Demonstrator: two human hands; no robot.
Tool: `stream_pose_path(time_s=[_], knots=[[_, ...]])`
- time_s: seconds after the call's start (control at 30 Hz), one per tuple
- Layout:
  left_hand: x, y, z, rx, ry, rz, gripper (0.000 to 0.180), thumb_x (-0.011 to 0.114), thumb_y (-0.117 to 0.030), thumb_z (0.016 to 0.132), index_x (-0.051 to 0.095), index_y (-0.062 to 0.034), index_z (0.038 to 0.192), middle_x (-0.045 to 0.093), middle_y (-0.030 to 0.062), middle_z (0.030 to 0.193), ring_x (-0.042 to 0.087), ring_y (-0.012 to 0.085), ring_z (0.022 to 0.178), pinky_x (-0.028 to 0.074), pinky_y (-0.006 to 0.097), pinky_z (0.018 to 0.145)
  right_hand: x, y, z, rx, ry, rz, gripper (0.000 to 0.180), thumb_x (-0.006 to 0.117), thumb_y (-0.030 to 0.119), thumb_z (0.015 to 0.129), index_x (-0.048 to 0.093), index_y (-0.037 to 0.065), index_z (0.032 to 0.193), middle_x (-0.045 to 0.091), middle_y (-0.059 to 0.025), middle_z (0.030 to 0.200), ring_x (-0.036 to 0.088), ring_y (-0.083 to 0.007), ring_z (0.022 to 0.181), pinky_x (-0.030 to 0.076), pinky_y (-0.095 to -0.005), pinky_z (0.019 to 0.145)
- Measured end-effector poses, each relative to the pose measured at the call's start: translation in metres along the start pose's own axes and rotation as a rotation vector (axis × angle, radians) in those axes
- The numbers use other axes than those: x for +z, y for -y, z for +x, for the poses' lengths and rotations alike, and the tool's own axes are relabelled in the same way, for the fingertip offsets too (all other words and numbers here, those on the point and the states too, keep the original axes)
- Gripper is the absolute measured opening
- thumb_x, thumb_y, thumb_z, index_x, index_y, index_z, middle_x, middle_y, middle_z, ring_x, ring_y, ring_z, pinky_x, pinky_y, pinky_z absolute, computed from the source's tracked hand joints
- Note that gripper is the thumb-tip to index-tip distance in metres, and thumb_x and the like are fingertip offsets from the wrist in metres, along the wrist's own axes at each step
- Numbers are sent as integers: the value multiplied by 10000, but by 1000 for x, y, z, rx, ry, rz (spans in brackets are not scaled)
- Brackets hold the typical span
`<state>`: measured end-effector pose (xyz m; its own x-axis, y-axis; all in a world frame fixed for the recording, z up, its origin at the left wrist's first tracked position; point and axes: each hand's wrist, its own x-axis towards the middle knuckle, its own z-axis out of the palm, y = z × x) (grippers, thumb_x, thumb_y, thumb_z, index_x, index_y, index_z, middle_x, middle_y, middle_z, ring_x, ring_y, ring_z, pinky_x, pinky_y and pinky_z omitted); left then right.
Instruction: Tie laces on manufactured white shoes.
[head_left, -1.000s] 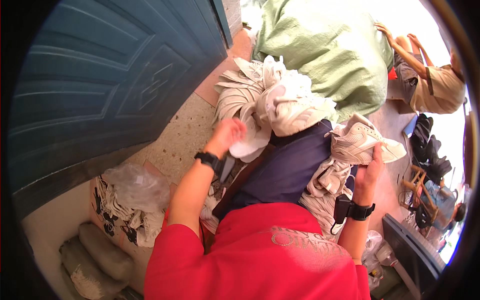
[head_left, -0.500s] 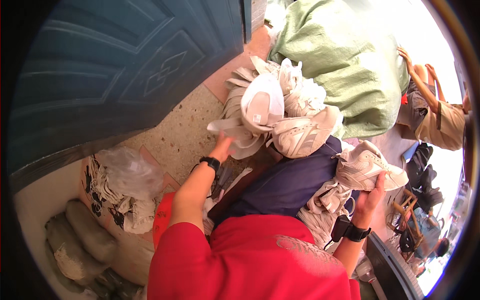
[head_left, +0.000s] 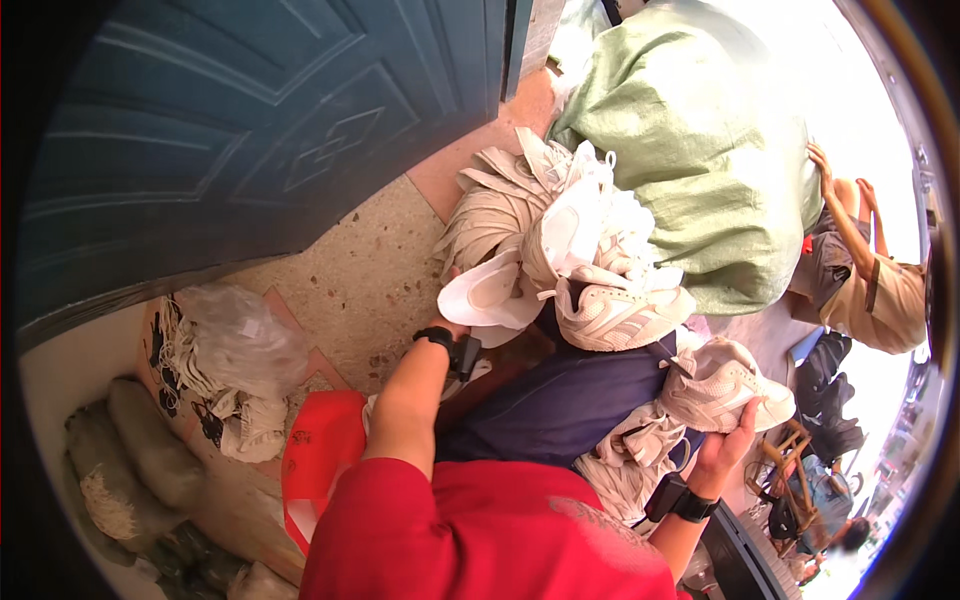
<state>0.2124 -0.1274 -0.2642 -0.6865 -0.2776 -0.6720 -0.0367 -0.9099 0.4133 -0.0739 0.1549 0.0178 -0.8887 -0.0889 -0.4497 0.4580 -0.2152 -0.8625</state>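
A pale shoe upper (head_left: 488,292) is gripped at its outer edge by my left hand (head_left: 452,326), whose fingers are partly hidden beneath it. Against it lies a heap of off-white shoe uppers (head_left: 497,210), fanned out in layers. One beige sneaker upper (head_left: 625,317) rests on my dark blue lap, its side facing up. Off to the right, my right hand (head_left: 730,447) holds another beige sneaker upper (head_left: 722,385) from below, thumb along its side. Below that one hangs a bunch of beige uppers (head_left: 625,462) beside my thigh.
A big green sack (head_left: 700,150) bulges behind the heap, with another person's hand (head_left: 820,165) on it. A blue door (head_left: 270,130) stands at the left. Clear plastic bags and cords (head_left: 240,340) lie on the floor near a red bag (head_left: 325,450). A wooden stool (head_left: 785,460) is at the right.
My left hand has closed on the pale upper and tilted it; the upper that stood upright behind it has tipped back toward the heap. My right hand still holds its sneaker upper.
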Motion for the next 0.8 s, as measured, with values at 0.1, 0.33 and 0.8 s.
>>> stream_pose_path(time_s=[0.1,0.33,0.8], knots=[[-6,-29,8,-103,177,-607,442,515,-134,863,386,-23,1270,530,125,1172,481,250,1100,379,349,945,4,-1,-1,-20,-14,7,424,456,232,915,372,14,1269,482,-111,1234,487,-214,1098,371,-359,960],[33,-78,63,540,-581,1420,823,710,-188,629,269,17,1292,398,281,1224,411,412,1121,345,428,955,2,-2,3,0,45,5,437,450,264,917,372,17,1269,477,-111,1241,477,-222,1111,362,-365,967],[-22,-18,54,73,-774,1406,1064,744,-175,608,7,-47,1364,484,264,1157,466,395,1079,391,425,913,-5,-1,-5,-30,-13,-91,453,419,290,929,344,28,1292,453,-106,1260,473,-217,1112,366,-366,959]])
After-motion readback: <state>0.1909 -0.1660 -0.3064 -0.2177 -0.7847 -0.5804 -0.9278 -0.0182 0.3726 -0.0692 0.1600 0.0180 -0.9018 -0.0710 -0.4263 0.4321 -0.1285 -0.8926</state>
